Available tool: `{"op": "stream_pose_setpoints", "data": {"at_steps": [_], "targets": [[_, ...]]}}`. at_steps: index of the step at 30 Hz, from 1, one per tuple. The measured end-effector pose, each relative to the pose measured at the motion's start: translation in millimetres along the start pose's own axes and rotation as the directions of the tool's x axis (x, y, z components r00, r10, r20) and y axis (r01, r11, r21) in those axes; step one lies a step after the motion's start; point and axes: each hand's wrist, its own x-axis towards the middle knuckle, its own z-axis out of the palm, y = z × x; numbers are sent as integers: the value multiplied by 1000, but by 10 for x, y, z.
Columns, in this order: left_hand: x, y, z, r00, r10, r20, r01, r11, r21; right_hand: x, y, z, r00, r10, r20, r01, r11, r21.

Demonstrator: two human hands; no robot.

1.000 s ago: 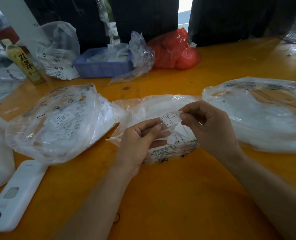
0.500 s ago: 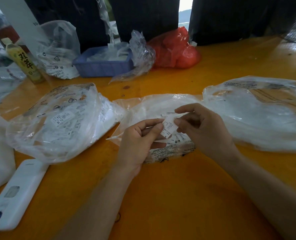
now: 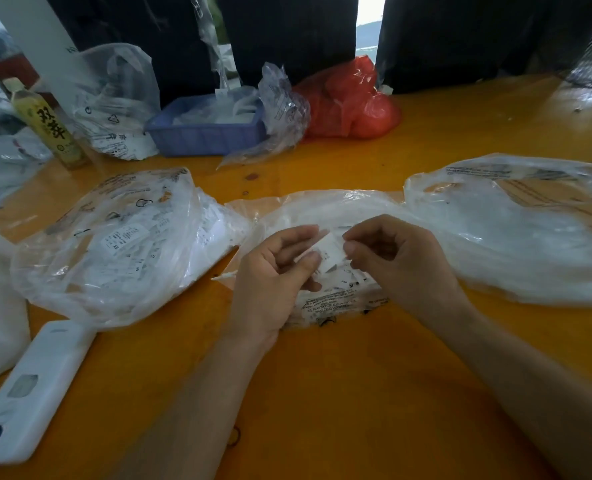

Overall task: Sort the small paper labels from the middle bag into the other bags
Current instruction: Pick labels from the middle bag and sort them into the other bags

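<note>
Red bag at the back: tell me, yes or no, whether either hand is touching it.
No: the red bag sits far back, while the left hand and right hand pinch a paper label.

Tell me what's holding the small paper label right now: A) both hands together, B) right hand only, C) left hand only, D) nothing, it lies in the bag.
A: the label is pinched between the left hand and the right hand above the middle bag.
</note>
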Motion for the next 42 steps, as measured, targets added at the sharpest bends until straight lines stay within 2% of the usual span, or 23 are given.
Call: {"op": "stream_pose_setpoints", "data": {"at_steps": [3,5,6,7,8,10,11,13,15,17,19,22,25,28,31,34,36,38,40,42], "targets": [[-1,102,-122,960,245,-132,-200,936,289,52,-23,-105,990,-44,-135,39,998,-41],[46,195,-320,842,491,-224,-312,782,540,130,-31,-280,940,-142,-309,76,974,-215],[86,241,-452,759,601,-250,-305,669,678,182,-28,-401,909,-186,-372,56,942,-332],[124,281,-596,696,663,-275,-237,574,784,244,-4,-533,897,-204,-392,3,890,-456],[157,308,-735,664,676,-319,-123,520,845,304,49,-667,912,-180,-369,-73,813,-577],[199,301,-978,680,594,-429,110,495,862,410,213,-879,962,13,-274,-224,613,-757],[202,275,-1067,700,543,-464,195,480,855,432,272,-940,962,139,-235,-273,540,-796],[204,218,-1189,732,471,-492,294,433,852,442,332,-978,935,308,-174,-316,505,-803],[225,170,-1266,772,406,-489,357,359,862,445,365,-965,935,327,-141,-305,530,-791],[252,123,-1294,799,316,-511,442,266,857,452,402,-941,944,285,-167,-301,535,-789],[268,96,-1273,791,249,-559,507,245,826,452,439,-933,938,266,-221,-333,517,-789],[274,94,-1269,799,241,-552,509,218,833,456,467,-936,924,252,-288,-381,525,-761],[274,128,-1252,788,288,-543,483,256,837,453,474,-966,928,172,-331,-369,561,-741],[231,189,-1144,722,477,-500,372,341,863,449,451,-988,925,151,-350,-367,593,-717],[204,260,-926,658,645,-387,134,406,904,433,366,-979,919,30,-393,-311,669,-675],[164,235,-564,706,674,-216,-193,477,858,373,185,-858,866,-155,-475,-158,817,-555],[78,193,-292,781,615,-113,-350,580,736,297,63,-719,862,-205,-463,-9,908,-419],[-7,158,-92,874,485,-11,-385,707,593,216,-34,-563,903,-173,-392,91,972,-219],[-58,108,16,951,301,75,-302,845,440,141,-97,-421,951,-125,-284,131,991,5],[-74,68,57,982,126,143,-162,948,274,78,-120,-302,983,-109,-149,131,981,145]]}}
